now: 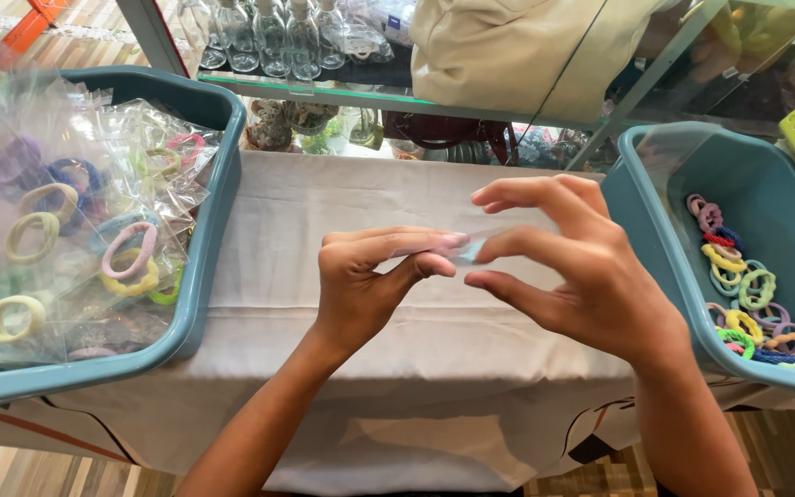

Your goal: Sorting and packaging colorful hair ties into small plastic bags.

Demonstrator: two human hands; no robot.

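Note:
My left hand [365, 285] pinches a small clear plastic bag [467, 248] between thumb and forefinger, above the white cloth of the table [342, 193]. My right hand [572, 267] meets it from the right. Its forefinger and thumb hold the bag's other edge, and the other fingers are spread above. The bag is thin and nearly see-through, so its outline is hard to make out. Nothing shows inside it.
A teal bin [209, 239] on the left holds several clear bags with coloured hair ties in them. A second teal bin [641, 221] on the right holds several loose hair ties [747, 294]. Behind the table are glass shelves with bottles [269, 37] and a beige bag [508, 55].

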